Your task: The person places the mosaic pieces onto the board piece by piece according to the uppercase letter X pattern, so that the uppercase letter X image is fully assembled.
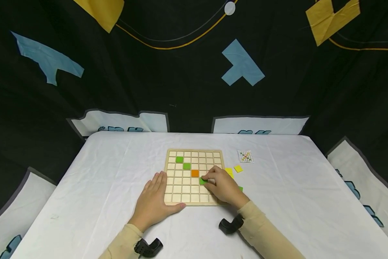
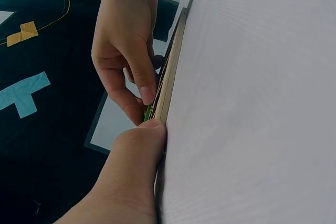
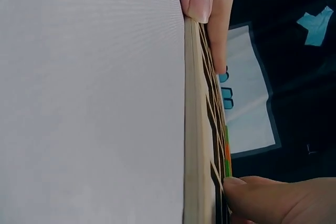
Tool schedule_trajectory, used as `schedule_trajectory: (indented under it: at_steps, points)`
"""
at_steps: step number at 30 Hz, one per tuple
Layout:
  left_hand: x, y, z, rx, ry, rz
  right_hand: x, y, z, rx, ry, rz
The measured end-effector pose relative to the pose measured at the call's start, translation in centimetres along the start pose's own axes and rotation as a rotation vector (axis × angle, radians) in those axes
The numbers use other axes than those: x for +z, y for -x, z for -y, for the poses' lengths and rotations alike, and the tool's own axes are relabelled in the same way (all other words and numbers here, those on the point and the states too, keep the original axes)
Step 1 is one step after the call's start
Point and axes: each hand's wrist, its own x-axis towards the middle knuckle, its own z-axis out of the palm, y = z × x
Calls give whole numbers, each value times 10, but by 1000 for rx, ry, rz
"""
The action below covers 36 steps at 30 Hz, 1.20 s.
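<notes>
1. Green tile [image 1: 202,181] sits right of centre on the board [image 1: 178,189], below the middle of the frame, pinched between the thumb and fingers of the right hand [image 1: 224,187]; whether it lies flat in its cell I cannot tell
2. Left hand [image 1: 152,201], lower left of centre: fingers straight and nearly together against the board's left edge, thumb spread away from them onto the bottom edge
3. Up and left from the pinched tile runs a slanting row: orange tile [image 1: 195,173], second green tile [image 1: 186,166], third green tile [image 1: 179,159], each in its own cell
4. The right hand blocks the lower right part of the board; yellow tiles [image 1: 229,171] show just above it, beside the right rim, and a sliver of a fourth green tile [image 1: 240,189] peeks out to its right
5. Further right lie a lone yellow tile [image 1: 238,168] and, above it, a card [image 1: 245,156] with small coloured squares
6. Black mounts hang at the wrists, right mount [image 1: 231,225] and left mount [image 1: 148,248], near the bottom of the frame
7. White cloth [image 1: 288,187] lies under everything; a black curtain [image 1: 187,86] with blue and yellow patches fills the top
</notes>
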Motion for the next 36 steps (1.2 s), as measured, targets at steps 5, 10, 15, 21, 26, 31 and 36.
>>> schedule_trajectory:
  at_steps: [5,10,15,21,26,31,36]
  points:
    - [1,0,0,0,2,-2,-7,8,-5,-25,-9,6]
    - [1,-1,0,8,0,-13,-24,20,-13,28,10,-28]
    - [2,-2,0,6,0,-10,-42,36,-30,99,62,-48]
    - [1,-3,0,8,-3,-1,-54,55,-50,188,104,-28]
    - [0,-2,-1,6,2,-2,-55,64,-57,206,122,-4]
    - [1,-2,0,1,2,-1,-52,65,-60,190,109,-15]
    - [1,-1,0,2,0,0,-51,61,-60,191,20,-25]
